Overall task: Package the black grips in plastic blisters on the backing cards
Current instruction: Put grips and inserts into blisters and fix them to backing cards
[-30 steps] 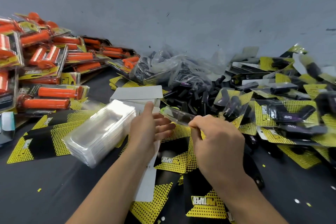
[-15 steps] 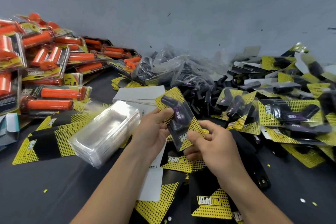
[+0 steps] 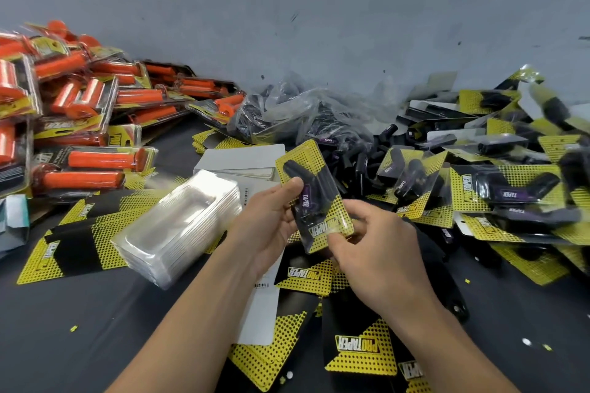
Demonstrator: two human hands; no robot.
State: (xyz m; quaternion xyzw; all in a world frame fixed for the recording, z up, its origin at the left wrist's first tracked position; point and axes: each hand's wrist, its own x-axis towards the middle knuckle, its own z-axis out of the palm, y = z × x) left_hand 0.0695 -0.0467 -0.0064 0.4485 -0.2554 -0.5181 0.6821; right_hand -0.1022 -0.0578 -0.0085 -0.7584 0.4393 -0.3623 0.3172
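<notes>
While both hands lift it: the pack [image 3: 314, 198] is now up off the desk [image 3: 95, 329], and its front faces us.
Change: one second ago the hands pressed low over the cards; half a second ago the pack came up.
Left hand [image 3: 266, 223]: holds the pack's left side, thumb on the black grip.
Right hand [image 3: 373, 252]: pinches the bottom edge.
Meaning: this pack looks done, so it can likely go to the finished pile [image 3: 498, 188] at the desk's right edge.
Next: the clear blister stack [image 3: 178, 226] waits at the left.

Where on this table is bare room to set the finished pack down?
Bare dark table lies near-left, below the blister stack, and a smaller patch near-right. Orange packs and the finished pile crowd both sides.
</notes>
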